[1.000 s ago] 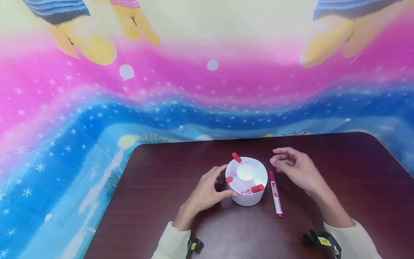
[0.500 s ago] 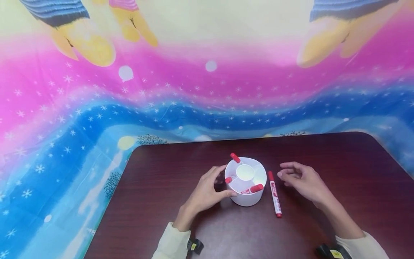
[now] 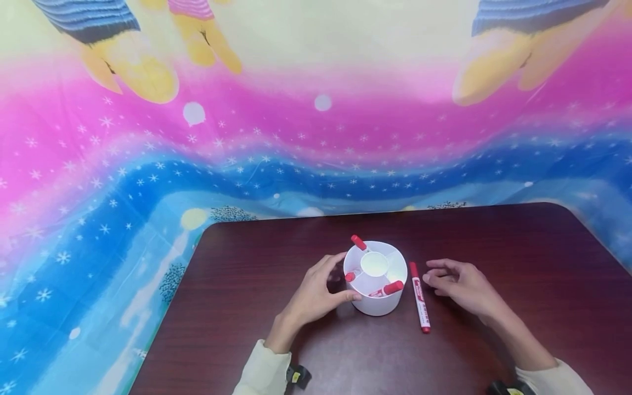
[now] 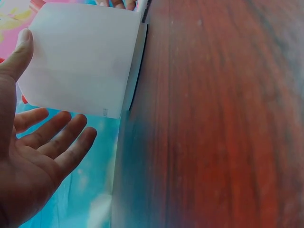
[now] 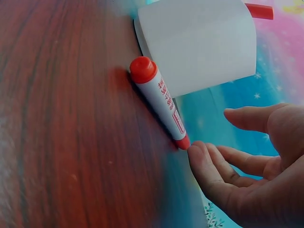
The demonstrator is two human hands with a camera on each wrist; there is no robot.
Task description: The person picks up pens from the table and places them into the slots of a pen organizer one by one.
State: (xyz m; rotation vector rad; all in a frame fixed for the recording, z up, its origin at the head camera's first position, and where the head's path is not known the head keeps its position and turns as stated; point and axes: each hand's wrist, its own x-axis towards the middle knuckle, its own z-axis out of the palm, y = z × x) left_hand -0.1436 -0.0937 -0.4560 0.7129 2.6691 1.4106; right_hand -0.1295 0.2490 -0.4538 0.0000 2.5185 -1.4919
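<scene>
A round white pen holder (image 3: 377, 306) with a smaller inner cup stands on the table, holding red-capped markers (image 3: 387, 289) that lean at its rim. My left hand (image 3: 313, 293) curves round its left side, thumb on the front wall and fingertips at the back-left edge. In the left wrist view that thumb (image 4: 23, 45) overlaps the white wall. One red and white marker (image 3: 420, 299) lies on the table right of the holder. Beside its far end hovers my right hand (image 3: 461, 288), fingers loosely bent and holding nothing; in the right wrist view its fingertips are right by the marker's end.
The dark reddish-brown wooden table (image 3: 237, 285) has rounded far corners. Behind it hangs a pink and blue printed cloth (image 3: 296, 142). A black strap device (image 3: 298, 376) sits at the left wrist, another (image 3: 511, 388) at the right.
My right hand has moved right and then lower toward the near side, now beside the loose marker. My left hand, the pen holder and the markers have stayed in place.
</scene>
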